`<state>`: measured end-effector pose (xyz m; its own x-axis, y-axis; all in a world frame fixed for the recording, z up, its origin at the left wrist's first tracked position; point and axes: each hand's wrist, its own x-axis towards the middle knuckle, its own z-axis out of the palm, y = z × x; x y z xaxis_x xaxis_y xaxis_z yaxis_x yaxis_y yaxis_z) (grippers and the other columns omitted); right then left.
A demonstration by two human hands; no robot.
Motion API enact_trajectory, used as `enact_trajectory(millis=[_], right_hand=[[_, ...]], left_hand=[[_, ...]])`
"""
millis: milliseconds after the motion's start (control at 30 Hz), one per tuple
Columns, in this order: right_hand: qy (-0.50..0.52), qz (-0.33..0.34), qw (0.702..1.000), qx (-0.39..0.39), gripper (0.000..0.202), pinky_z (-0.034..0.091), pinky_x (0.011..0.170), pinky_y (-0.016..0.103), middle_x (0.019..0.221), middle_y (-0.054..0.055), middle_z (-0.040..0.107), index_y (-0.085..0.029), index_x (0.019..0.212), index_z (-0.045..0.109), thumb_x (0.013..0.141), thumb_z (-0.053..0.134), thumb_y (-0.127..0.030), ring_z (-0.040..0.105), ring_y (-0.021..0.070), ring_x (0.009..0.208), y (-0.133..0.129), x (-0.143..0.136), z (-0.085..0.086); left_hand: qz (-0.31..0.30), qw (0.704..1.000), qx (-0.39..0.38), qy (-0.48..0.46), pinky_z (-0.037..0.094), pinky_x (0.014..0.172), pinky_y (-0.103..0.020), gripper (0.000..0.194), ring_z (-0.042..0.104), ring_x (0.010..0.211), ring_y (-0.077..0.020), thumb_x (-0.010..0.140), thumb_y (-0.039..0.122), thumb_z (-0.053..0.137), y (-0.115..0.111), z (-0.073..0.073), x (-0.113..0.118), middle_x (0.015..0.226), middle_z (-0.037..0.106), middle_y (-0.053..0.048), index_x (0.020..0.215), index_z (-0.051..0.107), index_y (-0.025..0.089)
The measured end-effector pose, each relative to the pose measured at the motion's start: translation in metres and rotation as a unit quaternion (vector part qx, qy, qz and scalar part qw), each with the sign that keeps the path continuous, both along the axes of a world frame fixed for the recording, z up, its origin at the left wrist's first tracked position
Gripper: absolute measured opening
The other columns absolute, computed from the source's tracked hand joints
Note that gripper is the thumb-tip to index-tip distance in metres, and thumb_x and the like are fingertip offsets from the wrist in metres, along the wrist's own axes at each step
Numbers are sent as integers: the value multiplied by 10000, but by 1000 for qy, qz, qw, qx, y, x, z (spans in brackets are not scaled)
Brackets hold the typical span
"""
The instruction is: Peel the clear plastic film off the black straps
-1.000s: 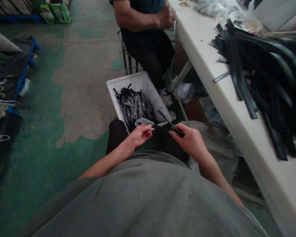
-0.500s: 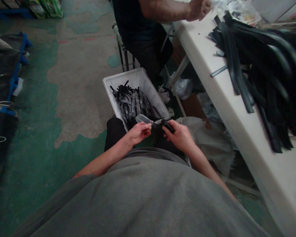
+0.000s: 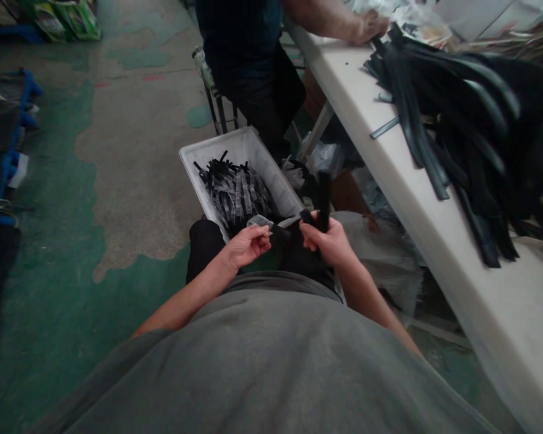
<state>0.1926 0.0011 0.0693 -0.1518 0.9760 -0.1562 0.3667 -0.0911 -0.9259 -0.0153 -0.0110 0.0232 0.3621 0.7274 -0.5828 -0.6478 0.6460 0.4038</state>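
My left hand point(image 3: 250, 246) pinches a small clear plastic piece point(image 3: 259, 222) over the near end of the bin. A short black strip point(image 3: 281, 231) reaches from its fingertips toward the right. Closed around a black strip point(image 3: 324, 199) that stands up from the fist is my right hand point(image 3: 326, 239). Below and beyond both hands, the white bin point(image 3: 190, 158) holds a heap of black strips point(image 3: 235, 190), many with clear plastic on them.
A white table point(image 3: 348, 114) runs down the right side, with a big pile of black strips point(image 3: 475, 114) on it. A seated person point(image 3: 239, 42) reaches onto the table at the top. Plastic bags and a box lie under the table. Blue pallets stand at left.
The black strip in my right hand now points upward instead of lying slanted across the fist. The clear piece at my left hand looks shorter and crumpled. The other person's hand has moved to the strip pile.
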Motion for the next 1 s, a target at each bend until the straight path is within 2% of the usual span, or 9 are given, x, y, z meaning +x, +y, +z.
enact_trajectory(millis=[100, 200, 267, 400, 533, 633, 733, 867, 1000], right_hand=[[9, -13, 998, 58, 290, 495, 507, 265, 773, 17, 692, -187, 955, 619, 744, 672, -379, 620, 147, 569, 6, 3, -6], [-19, 140, 977, 160, 284, 526, 870, 373, 1201, 83, 676, -215, 1049, 667, 771, 622, -250, 649, 232, 1062, 8, -2, -5], [-41, 224, 955, 192, 289, 473, 974, 390, 1317, 73, 620, -234, 1052, 677, 783, 583, -188, 596, 228, 1180, 7, -8, -4], [-74, 251, 942, 212, 222, 495, 896, 345, 1195, 69, 688, -225, 968, 663, 790, 550, -155, 655, 208, 1061, 7, -17, -5], [-96, 226, 945, 217, 162, 485, 814, 304, 1064, 64, 714, -217, 966, 639, 828, 553, -217, 668, 198, 938, 7, -18, -7], [-125, 169, 956, 206, 100, 454, 684, 265, 833, 35, 699, -206, 862, 625, 833, 573, -287, 638, 176, 748, 5, -15, -5], [-119, 135, 966, 184, 172, 398, 582, 244, 648, -8, 596, -195, 741, 586, 823, 592, -345, 529, 137, 587, 0, -6, 3], [-89, 178, 974, 106, 202, 401, 569, 240, 638, -18, 556, -193, 700, 567, 824, 592, -349, 491, 133, 591, -20, 16, 14], [-59, 183, 981, 12, 208, 450, 579, 255, 653, -9, 576, -200, 700, 579, 821, 595, -368, 533, 157, 614, -49, 40, 5]], left_hand=[[-15, 1000, -13, -23, 498, 581, -195, 117, 513, 499, -44, 752, 122, 690, -2, 4, -3, 576, 524, 51, 722, 579, 141], [-42, 999, 9, -3, 492, 568, -194, 115, 536, 526, -58, 717, 118, 718, -3, 5, -3, 609, 558, 36, 759, 614, 142], [-58, 997, 49, 23, 476, 548, -185, 166, 556, 547, -68, 682, 136, 755, -3, 5, -1, 671, 609, 14, 803, 643, 141], [-61, 990, 112, 64, 482, 590, -186, 221, 571, 586, -77, 643, 181, 797, -3, 6, 1, 696, 630, 2, 814, 664, 141], [-53, 991, 109, 59, 516, 695, -229, 162, 628, 715, -117, 675, 209, 774, -4, 6, 4, 761, 664, -13, 741, 636, 155], [-61, 992, 107, 18, 527, 769, -268, 149, 665, 836, -160, 706, 154, 722, -5, 5, 9, 864, 700, -47, 844, 666, 155], [-50, 994, 84, -56, 531, 844, -320, 226, 676, 967, -212, 784, 202, 636, 4, 1, 9, 1002, 712, -113, 993, 671, 125], [46, 997, 22, -57, 551, 784, -303, 307, 697, 911, -204, 915, 318, 485, 48, -13, -8, 981, 715, -157, 987, 652, 71], [202, 979, -14, 17, 547, 698, -250, 309, 685, 700, -139, 970, 307, 418, 112, -19, -40, 783, 704, -100, 905, 625, 87]])
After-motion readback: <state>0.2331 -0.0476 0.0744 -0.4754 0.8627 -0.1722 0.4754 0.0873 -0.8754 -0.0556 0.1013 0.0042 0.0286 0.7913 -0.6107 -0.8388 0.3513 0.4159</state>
